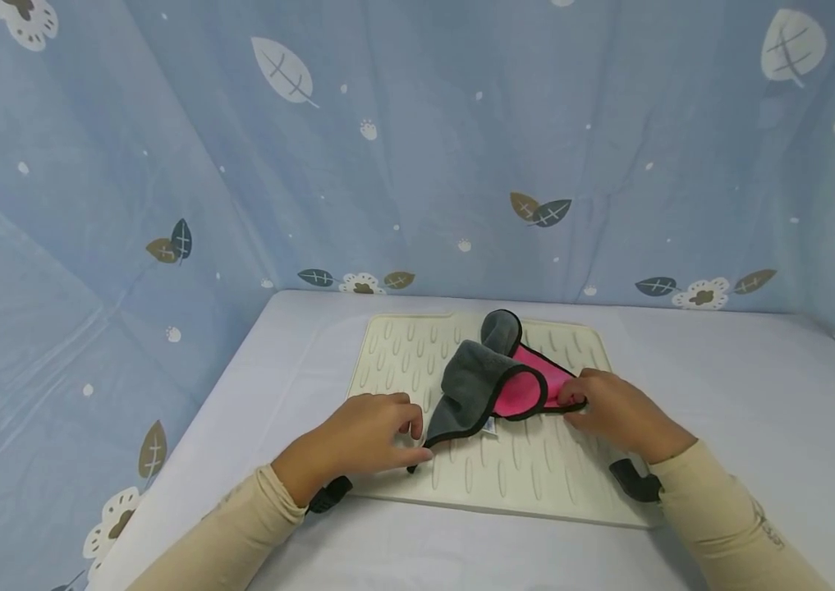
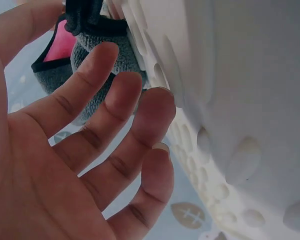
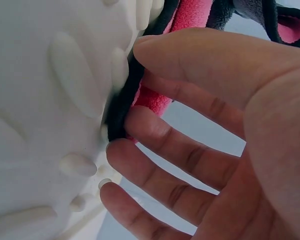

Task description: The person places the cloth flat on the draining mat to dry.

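Note:
A grey and pink cloth [image 1: 472, 386] with a black edge lies crumpled on a cream ribbed mat [image 1: 402, 353]. My right hand [image 1: 594, 406] pinches the cloth's right edge. In the right wrist view the thumb of my right hand [image 3: 230, 100] lies over the black hem of the cloth [image 3: 190, 17], with a finger under it, against the mat [image 3: 50, 100]. My left hand [image 1: 387, 431] rests on the mat beside the cloth's near left corner. In the left wrist view the left hand [image 2: 90, 150] holds nothing, its fingers loose near the mat [image 2: 250, 75], with the cloth [image 2: 60, 45] beyond.
The mat lies on a white table [image 1: 742, 394]. A blue curtain with a leaf print [image 1: 535, 164] closes off the back and both sides. Bare tabletop shows to the right of the mat and in front of it.

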{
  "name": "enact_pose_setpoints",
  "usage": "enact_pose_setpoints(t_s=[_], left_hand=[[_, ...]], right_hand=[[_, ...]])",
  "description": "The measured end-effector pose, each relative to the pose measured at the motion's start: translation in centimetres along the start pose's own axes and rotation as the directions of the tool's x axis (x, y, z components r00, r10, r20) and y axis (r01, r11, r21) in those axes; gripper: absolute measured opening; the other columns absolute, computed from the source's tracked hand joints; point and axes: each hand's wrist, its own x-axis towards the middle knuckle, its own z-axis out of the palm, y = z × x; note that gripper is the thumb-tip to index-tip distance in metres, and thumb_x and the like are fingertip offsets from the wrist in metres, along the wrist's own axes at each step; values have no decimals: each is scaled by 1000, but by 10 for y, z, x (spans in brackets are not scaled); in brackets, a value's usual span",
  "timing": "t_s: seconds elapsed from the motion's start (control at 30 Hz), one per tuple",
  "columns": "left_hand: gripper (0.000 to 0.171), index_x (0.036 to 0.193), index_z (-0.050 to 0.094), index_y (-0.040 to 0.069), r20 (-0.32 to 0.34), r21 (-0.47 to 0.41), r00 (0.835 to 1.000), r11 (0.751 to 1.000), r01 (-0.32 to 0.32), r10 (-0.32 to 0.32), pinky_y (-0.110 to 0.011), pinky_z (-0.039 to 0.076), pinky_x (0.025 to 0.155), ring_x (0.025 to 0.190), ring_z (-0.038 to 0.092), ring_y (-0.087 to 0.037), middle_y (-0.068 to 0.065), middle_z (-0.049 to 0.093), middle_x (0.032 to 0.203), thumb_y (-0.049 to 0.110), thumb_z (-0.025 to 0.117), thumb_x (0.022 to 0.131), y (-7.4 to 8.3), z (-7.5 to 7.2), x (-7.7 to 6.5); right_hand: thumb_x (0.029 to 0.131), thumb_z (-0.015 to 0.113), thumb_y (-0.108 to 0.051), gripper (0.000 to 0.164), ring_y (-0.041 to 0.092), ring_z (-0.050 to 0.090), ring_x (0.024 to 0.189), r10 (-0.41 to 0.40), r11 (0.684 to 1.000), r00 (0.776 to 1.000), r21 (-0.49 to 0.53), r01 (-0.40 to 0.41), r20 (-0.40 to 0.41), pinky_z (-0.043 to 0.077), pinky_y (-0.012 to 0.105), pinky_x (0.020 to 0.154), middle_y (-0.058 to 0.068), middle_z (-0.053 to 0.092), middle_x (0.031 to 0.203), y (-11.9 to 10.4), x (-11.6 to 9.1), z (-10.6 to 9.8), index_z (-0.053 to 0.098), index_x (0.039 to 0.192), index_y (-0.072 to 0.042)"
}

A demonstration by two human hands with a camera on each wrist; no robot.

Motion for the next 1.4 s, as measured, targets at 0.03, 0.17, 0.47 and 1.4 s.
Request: enact_pose_setpoints(t_s=[0.03,0.17,0.47,1.4], left_hand=[[27,87,66,25,0,1,1000,1000,-1,1,-25,44,65,66,49,0,13,60,86,52,71,88,0,0,0],[26,86,66,25,-3,7,1000,1000,-8,8,-26,44,66,65,49,-1,12,59,85,50,72,87,1,0,1],[18,83,68,25,4,6,1000,1000,-28,28,-24,44,65,67,48,-2,10,57,82,41,73,89,1,0,1],[11,81,63,24,-86,9,996,1000,18,-17,-25,46,67,72,52,-3,12,62,84,24,68,91,-11,-9,-1]], right_hand=[[79,81,-6,16,12,59,82,3,1000,1000,0,-3,-1,55,40,78,-4,63,87,0,0,0,76,93,-13],[79,81,-7,16,12,59,82,14,1000,1000,-4,-14,1,55,40,78,-3,63,87,0,0,0,76,93,-13],[78,81,-5,17,12,57,81,-14,1000,1000,-12,14,-23,53,39,77,-4,62,86,1,-1,1,75,91,-14],[82,74,-2,17,7,47,73,-81,994,994,-76,76,-76,43,26,64,-8,58,79,-4,0,3,71,80,-19]])
